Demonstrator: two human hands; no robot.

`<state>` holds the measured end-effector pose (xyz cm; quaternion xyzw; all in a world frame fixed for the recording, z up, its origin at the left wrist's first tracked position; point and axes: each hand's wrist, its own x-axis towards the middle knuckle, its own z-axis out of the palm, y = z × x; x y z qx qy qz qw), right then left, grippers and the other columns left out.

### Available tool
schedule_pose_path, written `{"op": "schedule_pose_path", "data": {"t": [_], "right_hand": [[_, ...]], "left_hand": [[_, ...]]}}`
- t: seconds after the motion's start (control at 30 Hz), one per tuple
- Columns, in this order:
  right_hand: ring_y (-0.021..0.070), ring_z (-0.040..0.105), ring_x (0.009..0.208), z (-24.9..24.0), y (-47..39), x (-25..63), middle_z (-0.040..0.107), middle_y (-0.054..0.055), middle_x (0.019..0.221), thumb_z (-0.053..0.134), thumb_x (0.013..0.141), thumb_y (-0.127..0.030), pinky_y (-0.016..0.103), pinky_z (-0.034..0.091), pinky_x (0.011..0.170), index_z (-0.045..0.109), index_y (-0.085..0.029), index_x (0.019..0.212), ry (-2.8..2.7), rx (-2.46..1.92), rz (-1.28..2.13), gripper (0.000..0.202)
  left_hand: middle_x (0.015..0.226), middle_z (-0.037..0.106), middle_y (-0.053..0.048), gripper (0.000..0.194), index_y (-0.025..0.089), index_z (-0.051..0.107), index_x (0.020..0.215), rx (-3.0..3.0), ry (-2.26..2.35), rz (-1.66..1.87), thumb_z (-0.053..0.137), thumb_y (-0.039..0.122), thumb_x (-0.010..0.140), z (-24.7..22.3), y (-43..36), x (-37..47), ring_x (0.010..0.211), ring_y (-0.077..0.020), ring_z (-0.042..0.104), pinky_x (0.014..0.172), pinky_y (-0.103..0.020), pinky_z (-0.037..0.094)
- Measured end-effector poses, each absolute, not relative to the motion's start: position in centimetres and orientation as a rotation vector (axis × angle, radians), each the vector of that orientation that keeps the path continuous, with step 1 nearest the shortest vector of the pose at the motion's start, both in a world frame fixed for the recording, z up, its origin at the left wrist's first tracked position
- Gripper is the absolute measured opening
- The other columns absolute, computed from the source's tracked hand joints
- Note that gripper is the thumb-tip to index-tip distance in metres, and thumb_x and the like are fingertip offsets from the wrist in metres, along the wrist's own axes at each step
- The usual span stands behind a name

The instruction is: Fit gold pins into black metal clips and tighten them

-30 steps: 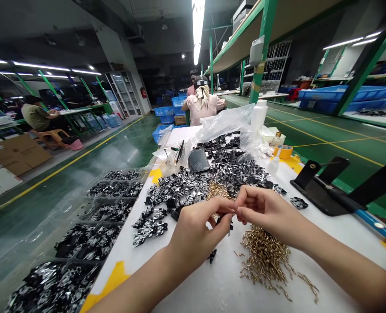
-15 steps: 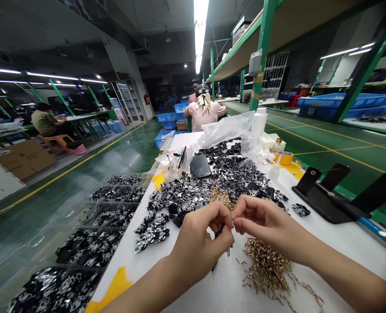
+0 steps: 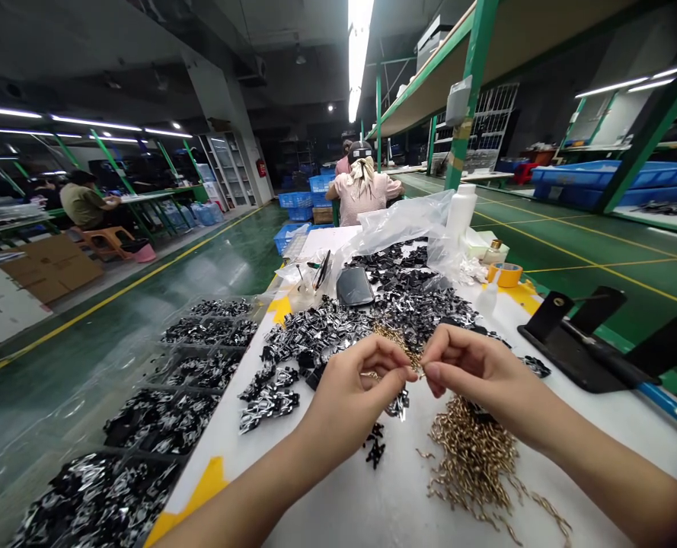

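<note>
left hand (image 3: 349, 388) and right hand (image 3: 480, 369) had pinched-closed grips, contents untellable, while curved gold metal pieces (image 3: 472, 457) and black-and-silver metal clips (image 3: 320, 327) lay heaped on the white counter (image 3: 392, 502), plenty seemingly left, none clearly finished.

**Left hand (image 3: 356, 392) and right hand (image 3: 476, 367) close together over a white table (image 3: 395, 498)**

Their fingers curl, fingertips nearly touching; anything pinched there is too small to make out. Below the right hand lies a pile of gold-coloured pieces (image 3: 471, 459). Black-and-silver parts (image 3: 315, 329) spread beyond, and a person in pink (image 3: 364, 199) sits ahead, back turned.
</note>
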<state>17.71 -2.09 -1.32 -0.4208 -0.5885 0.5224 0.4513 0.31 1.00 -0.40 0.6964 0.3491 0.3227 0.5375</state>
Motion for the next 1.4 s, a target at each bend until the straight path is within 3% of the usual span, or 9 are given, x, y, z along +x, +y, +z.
{"op": "schedule_pose_path", "data": {"t": [0.33, 0.5, 0.67, 0.77, 0.9, 1.07, 1.2, 1.4], "right_hand": [[0.0111, 0.052, 0.062, -1.5, -2.0, 17.9, 0.055, -0.001, 0.063, 0.057, 0.083, -0.034, 0.024, 0.041, 0.06, 0.056, -0.019, 0.083, -1.431, -1.06, 1.232, 0.015], [0.0115, 0.055, 0.067, -1.7, -1.7, 18.0, 0.059, 0.0, 0.07, 0.059, 0.081, -0.034, 0.024, 0.044, 0.064, 0.058, -0.021, 0.085, -1.383, -1.03, 1.204, 0.014], [0.0129, 0.058, 0.074, -1.8, -1.7, 18.2, 0.061, 0.001, 0.077, 0.062, 0.079, -0.034, 0.024, 0.047, 0.067, 0.062, -0.022, 0.086, -1.38, -1.075, 1.197, 0.015], [0.0127, 0.058, 0.075, -1.6, -1.9, 18.1, 0.062, 0.001, 0.077, 0.063, 0.078, -0.034, 0.023, 0.048, 0.067, 0.064, -0.023, 0.089, -1.394, -1.095, 1.235, 0.016], [0.0112, 0.058, 0.075, -1.4, -2.1, 17.9, 0.062, 0.0, 0.076, 0.062, 0.08, -0.033, 0.022, 0.047, 0.068, 0.065, -0.023, 0.09, -1.401, -1.084, 1.286, 0.014], [0.0131, 0.057, 0.073, -1.6, -2.0, 17.9, 0.059, 0.001, 0.075, 0.06, 0.081, -0.036, 0.025, 0.046, 0.066, 0.061, -0.021, 0.087, -1.47, -1.121, 1.235, 0.016], [0.0142, 0.054, 0.07, -1.8, -2.0, 17.8, 0.057, 0.002, 0.077, 0.057, 0.082, -0.036, 0.026, 0.043, 0.06, 0.057, -0.021, 0.083, -1.598, -1.25, 1.053, 0.015], [0.0144, 0.052, 0.075, -1.9, -2.3, 17.6, 0.055, 0.001, 0.079, 0.051, 0.084, -0.02, 0.027, 0.041, 0.066, 0.053, -0.023, 0.081, -1.776, -1.285, 0.687, 0.005]], "left_hand": [[0.076, 0.055, -0.002, 0.013, 0.015, 0.052, 0.087, 1.52, 0.848, 0.561, 0.058, 0.023, 0.078, -0.8, 1.7, 0.4, 0.066, -0.0111, 0.05, 0.045, -0.018, 0.046], [0.097, 0.06, -0.009, 0.022, 0.015, 0.052, 0.096, 1.32, 0.803, 0.533, 0.061, 0.018, 0.077, -1.1, 1.8, 0.2, 0.087, -0.0162, 0.059, 0.071, -0.031, 0.053], [0.114, 0.058, -0.01, 0.031, 0.019, 0.056, 0.099, 1.439, 0.791, 0.599, 0.065, 0.01, 0.07, -1.2, 2.0, 0.1, 0.11, -0.0228, 0.053, 0.091, -0.04, 0.046], [0.115, 0.058, -0.009, 0.031, 0.019, 0.057, 0.099, 1.513, 0.815, 0.658, 0.065, 0.009, 0.071, -1.0, 2.1, 0.0, 0.111, -0.0226, 0.052, 0.095, -0.041, 0.042], [0.111, 0.059, -0.009, 0.032, 0.018, 0.057, 0.101, 1.534, 0.848, 0.655, 0.063, 0.01, 0.07, -0.7, 1.9, 0.1, 0.105, -0.0224, 0.055, 0.086, -0.036, 0.046], [0.074, 0.061, -0.001, 0.034, 0.016, 0.056, 0.105, 1.534, 0.906, 0.613, 0.06, 0.013, 0.072, -0.5, 1.6, 0.4, 0.072, -0.0154, 0.06, 0.062, -0.026, 0.048], [0.082, 0.061, -0.003, 0.033, 0.016, 0.058, 0.103, 1.533, 0.882, 0.654, 0.061, 0.012, 0.07, -0.5, 1.6, 0.4, 0.074, -0.0139, 0.059, 0.061, -0.024, 0.047], [0.087, 0.06, -0.002, 0.035, 0.021, 0.058, 0.108, 1.572, 0.891, 0.664, 0.059, 0.014, 0.074, -0.8, 1.9, 0.1, 0.068, -0.0109, 0.056, 0.06, -0.022, 0.045]]}}
